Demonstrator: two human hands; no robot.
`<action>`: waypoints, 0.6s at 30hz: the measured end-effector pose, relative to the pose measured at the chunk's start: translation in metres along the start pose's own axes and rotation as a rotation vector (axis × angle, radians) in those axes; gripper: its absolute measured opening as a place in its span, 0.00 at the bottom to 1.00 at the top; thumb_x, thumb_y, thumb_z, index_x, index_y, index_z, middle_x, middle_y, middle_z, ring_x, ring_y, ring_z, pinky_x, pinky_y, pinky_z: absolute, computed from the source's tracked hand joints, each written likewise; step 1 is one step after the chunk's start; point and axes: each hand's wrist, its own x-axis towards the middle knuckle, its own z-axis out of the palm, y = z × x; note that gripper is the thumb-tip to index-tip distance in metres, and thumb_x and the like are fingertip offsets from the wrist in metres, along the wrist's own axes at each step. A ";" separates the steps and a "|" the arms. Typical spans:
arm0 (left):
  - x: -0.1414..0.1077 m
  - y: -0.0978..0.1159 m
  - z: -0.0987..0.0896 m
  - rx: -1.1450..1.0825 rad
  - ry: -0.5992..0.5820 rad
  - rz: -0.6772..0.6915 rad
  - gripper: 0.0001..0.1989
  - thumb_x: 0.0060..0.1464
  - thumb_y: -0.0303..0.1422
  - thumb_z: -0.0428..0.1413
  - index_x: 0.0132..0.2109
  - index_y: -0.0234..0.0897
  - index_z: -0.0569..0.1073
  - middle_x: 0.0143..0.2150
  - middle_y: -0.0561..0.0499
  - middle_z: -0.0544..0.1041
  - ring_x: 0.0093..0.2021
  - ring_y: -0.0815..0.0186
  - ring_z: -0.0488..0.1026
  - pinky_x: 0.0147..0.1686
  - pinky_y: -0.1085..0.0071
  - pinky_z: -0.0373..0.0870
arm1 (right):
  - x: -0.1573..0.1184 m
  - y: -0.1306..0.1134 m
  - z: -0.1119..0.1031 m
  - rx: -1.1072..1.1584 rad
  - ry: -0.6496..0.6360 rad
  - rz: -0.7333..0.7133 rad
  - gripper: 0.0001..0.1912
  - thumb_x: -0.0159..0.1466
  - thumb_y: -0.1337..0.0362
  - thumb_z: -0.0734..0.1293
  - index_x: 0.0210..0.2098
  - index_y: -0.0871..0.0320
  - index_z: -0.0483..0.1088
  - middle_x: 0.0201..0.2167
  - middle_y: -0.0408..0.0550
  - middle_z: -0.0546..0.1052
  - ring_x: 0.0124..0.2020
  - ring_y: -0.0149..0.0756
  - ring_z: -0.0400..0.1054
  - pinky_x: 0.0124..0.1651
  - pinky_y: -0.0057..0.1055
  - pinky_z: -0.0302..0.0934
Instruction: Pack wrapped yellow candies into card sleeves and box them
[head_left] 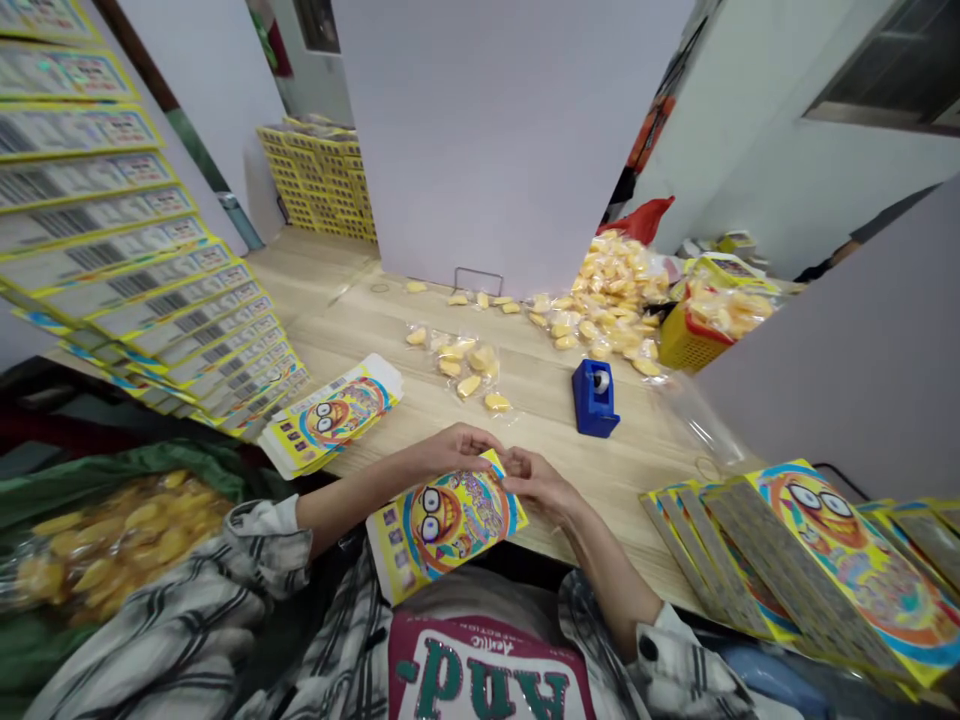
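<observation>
A yellow cardboard box (446,535) printed with a cartoon face in glasses lies tilted in front of my body, at the table's near edge. My left hand (461,448) is closed on its far side, the fingers bent over the edge. At the box's right end, my right hand (544,482) grips the corner with thumb and fingers. What the fingertips do behind the box is hidden. Beyond my hands lie several small clear packets of yellow pieces (469,365). A blue tape dispenser (595,398) stands to their right.
Flat boxes (334,415) lie left of my hands, beside a tall fanned stack (150,240). More boxes (825,560) stand at right. A packet heap (600,300) and a yellow basket (690,338) sit at back right. A green sack of packets (127,530) is at lower left.
</observation>
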 end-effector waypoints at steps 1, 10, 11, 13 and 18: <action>-0.002 0.004 0.003 -0.009 -0.013 -0.001 0.19 0.45 0.37 0.64 0.44 0.31 0.76 0.39 0.44 0.79 0.37 0.62 0.74 0.37 0.70 0.68 | -0.003 -0.001 0.004 0.102 -0.075 0.033 0.29 0.41 0.48 0.76 0.37 0.58 0.70 0.32 0.47 0.77 0.31 0.38 0.70 0.37 0.34 0.63; -0.034 0.089 0.030 0.559 0.239 0.473 0.23 0.50 0.27 0.55 0.55 0.36 0.69 0.47 0.43 0.74 0.50 0.57 0.71 0.51 0.59 0.68 | -0.016 -0.024 -0.027 -0.004 0.482 -0.153 0.33 0.55 0.32 0.58 0.30 0.57 0.69 0.26 0.50 0.75 0.26 0.40 0.68 0.27 0.32 0.61; -0.039 0.082 0.034 0.675 0.227 0.548 0.20 0.50 0.24 0.53 0.52 0.36 0.70 0.49 0.42 0.73 0.52 0.55 0.70 0.53 0.57 0.67 | -0.019 -0.022 -0.032 -0.027 0.481 -0.148 0.31 0.56 0.34 0.59 0.31 0.57 0.69 0.25 0.49 0.75 0.25 0.39 0.68 0.26 0.31 0.60; -0.047 0.048 0.040 0.868 0.174 0.670 0.19 0.49 0.20 0.49 0.49 0.35 0.70 0.55 0.37 0.70 0.61 0.51 0.62 0.58 0.51 0.62 | -0.026 -0.013 -0.037 -0.053 0.380 -0.114 0.25 0.57 0.40 0.64 0.35 0.56 0.69 0.28 0.48 0.75 0.26 0.38 0.68 0.27 0.30 0.61; -0.068 -0.065 0.040 1.272 0.039 0.640 0.20 0.50 0.20 0.51 0.52 0.33 0.67 0.60 0.31 0.66 0.67 0.45 0.49 0.62 0.42 0.52 | -0.033 0.023 -0.025 -0.257 0.237 -0.143 0.16 0.50 0.55 0.75 0.29 0.55 0.66 0.25 0.42 0.72 0.24 0.33 0.65 0.27 0.28 0.59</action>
